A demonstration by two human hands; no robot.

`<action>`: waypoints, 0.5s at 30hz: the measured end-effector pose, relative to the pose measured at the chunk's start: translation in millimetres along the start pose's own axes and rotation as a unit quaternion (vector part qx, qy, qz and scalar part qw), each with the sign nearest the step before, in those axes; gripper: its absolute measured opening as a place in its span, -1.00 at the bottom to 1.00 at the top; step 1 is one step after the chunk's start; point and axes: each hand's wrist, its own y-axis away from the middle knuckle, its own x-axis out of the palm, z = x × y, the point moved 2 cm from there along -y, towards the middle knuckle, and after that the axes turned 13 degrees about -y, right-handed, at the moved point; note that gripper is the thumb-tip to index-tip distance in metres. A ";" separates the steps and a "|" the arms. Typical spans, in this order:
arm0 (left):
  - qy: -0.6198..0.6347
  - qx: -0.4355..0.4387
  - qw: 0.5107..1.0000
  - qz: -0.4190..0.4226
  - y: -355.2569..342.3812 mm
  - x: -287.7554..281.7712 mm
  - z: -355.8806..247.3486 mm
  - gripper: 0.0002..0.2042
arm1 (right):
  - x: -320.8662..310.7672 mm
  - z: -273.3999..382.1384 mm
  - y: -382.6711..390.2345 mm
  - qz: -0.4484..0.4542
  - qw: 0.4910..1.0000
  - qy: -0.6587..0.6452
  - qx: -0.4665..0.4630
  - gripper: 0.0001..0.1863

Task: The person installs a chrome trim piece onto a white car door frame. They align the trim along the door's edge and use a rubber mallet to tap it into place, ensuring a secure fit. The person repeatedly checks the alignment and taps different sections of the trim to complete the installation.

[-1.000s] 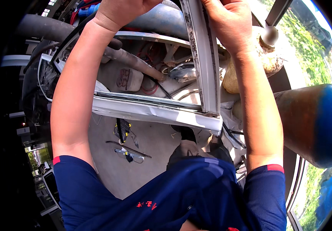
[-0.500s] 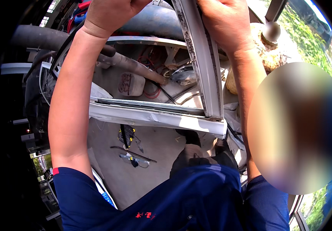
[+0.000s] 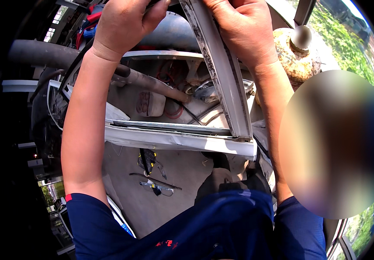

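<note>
A: State the position and orientation of the white frame [image 3: 178,141].
B: It lies in front of the torso, below the hands. The lower rail, its long axis in view, runs left to right, dipping slightly rightward. The post [image 3: 226,80] slants from upper left down to the right-hand corner.
A: Hand status?
B: Two hands. Left hand [image 3: 124,26]: curled, cropped by the upper edge; grasp cannot be determined. Right hand [image 3: 247,32]: against the post, fingers hidden; closure cannot be determined.
A: Count and materials?
B: One frame: white-coated, dark-speckled along the post's edge. Through its opening: one boxy pale container [image 3: 155,105]. At right: one rounded tank [image 3: 289,50], mottled yellow and white. Floor [image 3: 126,208]: grey, smooth.
</note>
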 end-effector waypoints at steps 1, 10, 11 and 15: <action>0.022 0.003 1.000 0.015 -3.1 -0.7 -0.3 -0.79 | 1.5 2.2 1.1 -0.008 1.000 0.008 0.002 -0.78; 0.065 -0.028 0.995 0.064 -18.8 0.5 1.5 -0.70 | 1.1 1.7 -1.2 0.006 1.000 -0.009 0.010 -0.75; 0.049 -0.005 0.997 0.056 -20.5 -0.2 2.4 -0.71 | -1.0 -1.8 -2.3 0.012 1.000 -0.015 0.004 -0.74; 0.010 0.034 0.998 0.058 -20.2 0.3 2.1 -0.73 | -4.6 -6.6 -1.3 0.020 0.999 -0.043 0.003 -0.73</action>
